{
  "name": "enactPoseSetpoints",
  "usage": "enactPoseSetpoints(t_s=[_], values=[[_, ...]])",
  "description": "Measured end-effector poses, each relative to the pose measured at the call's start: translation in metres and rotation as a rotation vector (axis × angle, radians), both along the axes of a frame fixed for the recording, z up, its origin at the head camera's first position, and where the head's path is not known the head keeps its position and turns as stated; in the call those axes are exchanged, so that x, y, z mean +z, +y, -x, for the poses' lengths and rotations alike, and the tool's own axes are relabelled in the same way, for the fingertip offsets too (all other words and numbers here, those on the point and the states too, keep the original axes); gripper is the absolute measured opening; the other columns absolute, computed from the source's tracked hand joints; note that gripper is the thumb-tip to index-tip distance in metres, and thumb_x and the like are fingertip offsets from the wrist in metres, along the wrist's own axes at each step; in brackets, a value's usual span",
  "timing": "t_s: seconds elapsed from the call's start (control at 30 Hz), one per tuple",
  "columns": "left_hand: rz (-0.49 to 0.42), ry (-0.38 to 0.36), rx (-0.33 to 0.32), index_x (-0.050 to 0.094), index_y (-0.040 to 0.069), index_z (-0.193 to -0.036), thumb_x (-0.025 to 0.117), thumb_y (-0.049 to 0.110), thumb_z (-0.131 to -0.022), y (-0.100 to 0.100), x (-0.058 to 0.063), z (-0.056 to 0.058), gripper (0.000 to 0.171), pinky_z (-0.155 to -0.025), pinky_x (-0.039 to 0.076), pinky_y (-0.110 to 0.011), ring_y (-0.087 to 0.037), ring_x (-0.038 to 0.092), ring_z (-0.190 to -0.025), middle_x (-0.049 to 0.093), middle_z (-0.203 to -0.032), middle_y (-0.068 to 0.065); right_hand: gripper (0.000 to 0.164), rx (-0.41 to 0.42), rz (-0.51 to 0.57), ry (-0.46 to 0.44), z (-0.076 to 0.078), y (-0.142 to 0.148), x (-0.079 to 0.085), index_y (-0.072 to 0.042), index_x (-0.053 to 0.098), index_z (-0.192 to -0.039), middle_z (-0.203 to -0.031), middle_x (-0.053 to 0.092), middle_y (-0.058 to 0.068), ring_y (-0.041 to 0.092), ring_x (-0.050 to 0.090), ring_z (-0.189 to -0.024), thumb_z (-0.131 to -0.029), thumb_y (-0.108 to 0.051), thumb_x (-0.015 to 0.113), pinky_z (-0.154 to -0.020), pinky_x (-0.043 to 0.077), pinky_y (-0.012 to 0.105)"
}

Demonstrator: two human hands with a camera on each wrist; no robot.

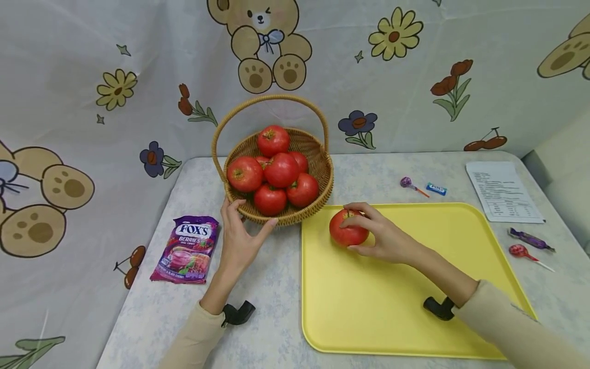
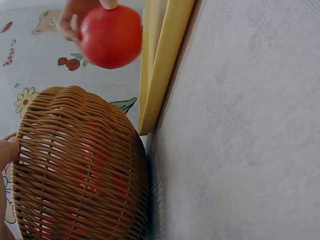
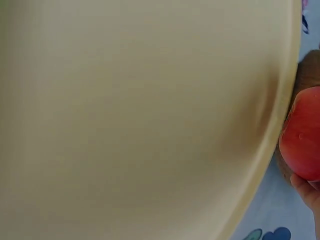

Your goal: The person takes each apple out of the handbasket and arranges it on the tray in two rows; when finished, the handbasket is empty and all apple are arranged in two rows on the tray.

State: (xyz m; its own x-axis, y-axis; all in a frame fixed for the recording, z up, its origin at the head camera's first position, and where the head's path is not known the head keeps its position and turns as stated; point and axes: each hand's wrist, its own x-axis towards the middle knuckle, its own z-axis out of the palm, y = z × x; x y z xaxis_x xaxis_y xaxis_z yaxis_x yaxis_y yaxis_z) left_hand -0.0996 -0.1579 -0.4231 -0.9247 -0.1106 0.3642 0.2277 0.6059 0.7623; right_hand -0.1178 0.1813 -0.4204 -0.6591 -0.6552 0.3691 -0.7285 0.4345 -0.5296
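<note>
In the head view, a wicker basket (image 1: pixel 324 171) with an arched handle stands at the back, filled with several red apples (image 1: pixel 282 170). My left hand (image 1: pixel 239 241) holds its front left rim, thumb and fingers spread along the edge. The left wrist view shows a fingertip right at the rim of the basket (image 2: pixel 82 150). My right hand (image 1: pixel 380 236) grips one red apple (image 1: pixel 343 236), fingers over its top and thumb at its lower side. That apple is over the back left part of the yellow tray (image 1: pixel 392 302). The right wrist view catches the held apple (image 3: pixel 302 135) at its right edge.
A purple candy bag (image 1: pixel 186 251) lies left of my left hand. Behind the tray are a lollipop (image 1: pixel 406 183) and a small blue candy (image 1: pixel 436 189). A printed sheet (image 1: pixel 504 192), a purple wrapped candy (image 1: pixel 530 239) and a red lollipop (image 1: pixel 520 251) lie to the right.
</note>
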Motion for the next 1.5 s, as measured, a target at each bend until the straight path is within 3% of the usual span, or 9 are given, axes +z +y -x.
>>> enactPoseSetpoints(t_s=[0.1, 0.23, 0.47, 1.0, 1.1, 1.23, 1.5], values=[[0.001, 0.000, 0.001, 0.035, 0.001, -0.134, 0.079, 0.045, -0.079, 0.001, 0.000, -0.001, 0.083, -0.096, 0.045, -0.058, -0.038, 0.031, -0.140, 0.014, -0.158, -0.023, 0.049, 0.015, -0.020, -0.007, -0.002, -0.004, -0.008, -0.019, 0.062, -0.115, -0.139, 0.046, 0.018, 0.030, 0.046, -0.127, -0.073, -0.013, 0.087, -0.092, 0.052, 0.041], [0.006, -0.006, 0.000, 0.035, 0.002, -0.134, 0.079, 0.046, -0.080, 0.002, 0.001, -0.002, 0.082, -0.096, 0.046, -0.058, -0.038, 0.031, -0.140, 0.015, -0.158, -0.024, 0.051, 0.018, -0.028, 0.000, -0.003, -0.007, -0.014, -0.020, 0.062, -0.116, -0.138, 0.046, 0.018, 0.031, 0.045, -0.126, -0.073, -0.013, 0.087, -0.090, 0.053, 0.045], [0.000, -0.008, 0.005, 0.035, 0.002, -0.134, 0.079, 0.047, -0.079, 0.001, 0.002, -0.002, 0.083, -0.096, 0.045, -0.058, -0.038, 0.029, -0.141, 0.014, -0.158, -0.023, 0.052, 0.030, -0.081, 0.046, -0.002, -0.011, -0.014, -0.022, 0.060, -0.118, -0.140, 0.043, 0.017, 0.032, 0.043, -0.128, -0.074, -0.016, 0.086, -0.092, 0.052, 0.046], [-0.007, -0.021, 0.011, 0.035, 0.003, -0.133, 0.080, 0.046, -0.079, -0.001, -0.002, -0.003, 0.082, -0.098, 0.045, -0.057, -0.037, 0.029, -0.141, 0.013, -0.159, -0.021, 0.054, 0.035, -0.118, 0.048, -0.004, -0.013, -0.016, -0.024, 0.059, -0.123, -0.144, 0.040, 0.018, 0.034, 0.045, -0.128, -0.076, -0.021, 0.086, -0.091, 0.053, 0.046], [-0.002, -0.016, 0.006, 0.035, 0.003, -0.133, 0.080, 0.046, -0.079, 0.000, -0.002, -0.003, 0.082, -0.097, 0.045, -0.057, -0.037, 0.029, -0.141, 0.014, -0.158, -0.022, 0.055, 0.022, -0.116, 0.052, -0.004, -0.011, -0.008, -0.023, 0.059, -0.124, -0.147, 0.038, 0.016, 0.035, 0.048, -0.126, -0.076, -0.026, 0.086, -0.089, 0.054, 0.046], [0.010, -0.005, 0.004, 0.036, 0.005, -0.132, 0.079, 0.048, -0.079, 0.001, 0.000, -0.002, 0.081, -0.097, 0.045, -0.056, -0.037, 0.028, -0.142, 0.015, -0.158, -0.021, 0.056, -0.015, -0.075, 0.074, 0.002, -0.011, 0.016, -0.020, 0.059, -0.125, -0.150, 0.037, 0.014, 0.035, 0.050, -0.126, -0.077, -0.032, 0.085, -0.088, 0.054, 0.048], [0.010, 0.022, 0.001, 0.036, 0.002, -0.131, 0.081, 0.044, -0.078, 0.000, -0.001, 0.000, 0.081, -0.096, 0.045, -0.057, -0.038, 0.029, -0.141, 0.016, -0.158, -0.021, 0.063, -0.020, -0.003, 0.156, 0.041, -0.019, 0.064, -0.018, 0.057, -0.131, -0.150, 0.036, 0.017, 0.035, 0.043, -0.133, -0.075, -0.025, 0.086, -0.091, 0.051, 0.055]])
